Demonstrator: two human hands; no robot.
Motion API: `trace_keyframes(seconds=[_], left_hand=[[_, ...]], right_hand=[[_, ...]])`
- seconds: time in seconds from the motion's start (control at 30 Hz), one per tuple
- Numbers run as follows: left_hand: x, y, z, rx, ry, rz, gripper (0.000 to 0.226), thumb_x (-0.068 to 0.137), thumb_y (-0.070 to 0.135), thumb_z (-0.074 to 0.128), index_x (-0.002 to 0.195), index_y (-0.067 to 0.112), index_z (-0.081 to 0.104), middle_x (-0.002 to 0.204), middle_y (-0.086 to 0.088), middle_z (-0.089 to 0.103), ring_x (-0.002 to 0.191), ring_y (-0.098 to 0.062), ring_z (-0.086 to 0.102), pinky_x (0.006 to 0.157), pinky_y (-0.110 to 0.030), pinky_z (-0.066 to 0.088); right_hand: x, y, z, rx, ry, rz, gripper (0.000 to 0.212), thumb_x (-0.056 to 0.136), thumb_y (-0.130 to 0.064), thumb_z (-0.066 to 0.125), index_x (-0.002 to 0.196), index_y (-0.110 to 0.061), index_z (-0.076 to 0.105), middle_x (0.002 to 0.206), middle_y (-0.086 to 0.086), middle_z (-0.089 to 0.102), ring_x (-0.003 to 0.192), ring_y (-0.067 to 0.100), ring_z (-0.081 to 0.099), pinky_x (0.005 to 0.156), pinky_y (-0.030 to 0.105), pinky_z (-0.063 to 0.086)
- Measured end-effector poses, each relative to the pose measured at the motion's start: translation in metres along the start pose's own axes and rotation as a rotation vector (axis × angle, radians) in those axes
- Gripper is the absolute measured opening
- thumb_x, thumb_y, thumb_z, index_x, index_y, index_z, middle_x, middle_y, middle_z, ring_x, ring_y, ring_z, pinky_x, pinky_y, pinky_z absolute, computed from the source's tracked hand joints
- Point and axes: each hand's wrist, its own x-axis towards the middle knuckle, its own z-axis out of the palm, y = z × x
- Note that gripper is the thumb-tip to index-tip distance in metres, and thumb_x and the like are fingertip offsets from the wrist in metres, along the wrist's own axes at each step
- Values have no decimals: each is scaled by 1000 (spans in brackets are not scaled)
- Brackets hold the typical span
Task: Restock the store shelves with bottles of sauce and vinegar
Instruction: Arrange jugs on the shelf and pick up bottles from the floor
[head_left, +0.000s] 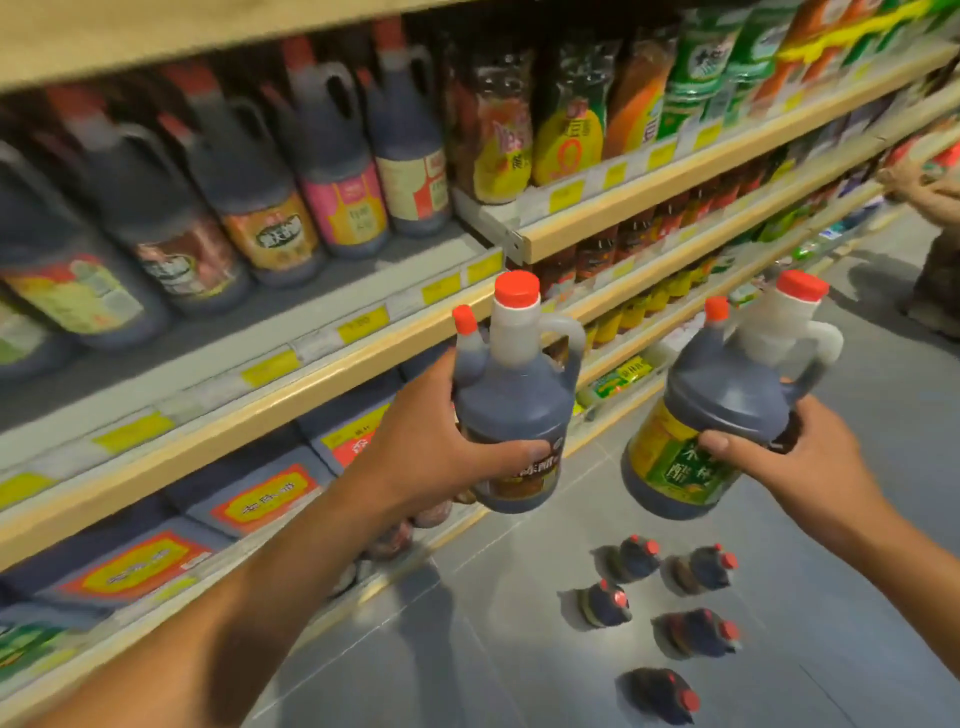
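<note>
Two dark jugs hang before the shelf: the brown-label jug (514, 415) wrapped by the left hand (431, 447), the green-label jug (696, 441) by the right hand (779, 457). Full, they look heavy and slick; each moulded handle (569, 338) seems the surer hold.

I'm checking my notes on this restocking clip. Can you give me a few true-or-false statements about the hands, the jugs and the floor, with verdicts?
1. Each hand holds a dark jug. True: the left hand grips the brown-labelled jug, the right hand the green-labelled jug.
2. Both held jugs have blue caps. False: red.
3. Five jugs on the floor wait. True.
4. The shelf with handled jugs holds none. False: a row stands there.
</note>
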Motion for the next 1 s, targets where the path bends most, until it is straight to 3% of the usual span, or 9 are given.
trace_keyframes(seconds=[0.17,0.37,0.43,0.5,0.57,0.77,0.87,0.93,1.0], left_hand=[[-51,10,-63,65,199,-26,67,59,62,88,117,55,56,115,32,68,105,5,68,79,-22,59],[-115,4,-134,108,391,-81,62,55,54,85,108,66,54,110,33,69,100,5,68,76,-17,57],[-136,-1,-153,113,432,-117,63,55,53,84,110,63,54,111,32,69,101,5,68,77,-19,59],[-157,-9,-168,127,474,-140,63,55,54,82,110,65,53,111,33,69,101,6,67,74,-16,58],[-179,-17,-180,122,514,-172,65,55,54,84,111,65,53,111,32,69,101,5,68,72,-17,58],[-237,-36,-206,25,598,-217,63,56,45,91,112,55,63,109,21,75,99,1,72,73,-16,57],[-258,-42,-217,24,638,-229,64,53,47,91,110,56,63,107,22,75,98,2,71,76,-15,56],[-270,-45,-223,42,668,-232,63,51,49,90,106,58,62,103,25,75,93,5,71,72,-11,54],[-280,-49,-229,65,685,-230,63,52,53,89,107,63,60,104,29,73,94,6,70,72,-9,53]], right_hand=[[18,-38,43,-39,-168,-83,65,56,-32,81,116,-16,63,100,-15,69,86,-5,64,62,16,50],[20,-82,123,-44,-357,-186,58,54,-28,83,108,-11,70,93,-9,77,78,1,72,58,11,54],[16,-94,152,-37,-423,-224,51,57,-28,90,103,-15,71,83,-14,78,76,-3,72,56,8,51],[9,-106,179,-21,-496,-264,50,60,-34,98,100,-22,71,85,-23,77,77,-7,71,57,8,50],[2,-118,205,19,-570,-268,56,55,-39,100,101,-26,71,89,-19,78,81,-2,72,58,10,52],[-18,-172,275,102,-769,-277,60,49,-57,76,95,-18,73,72,-11,75,59,-2,66,50,13,48],[-19,-205,308,17,-932,-218,52,61,-54,78,97,-16,77,88,2,80,76,12,75,62,27,57],[-18,-226,327,-21,-1013,-207,39,65,-53,77,89,-22,81,89,3,80,76,13,75,61,23,56],[-18,-246,344,-75,-1021,-245,48,58,-63,79,88,-26,80,90,1,80,81,15,76,67,27,56]])
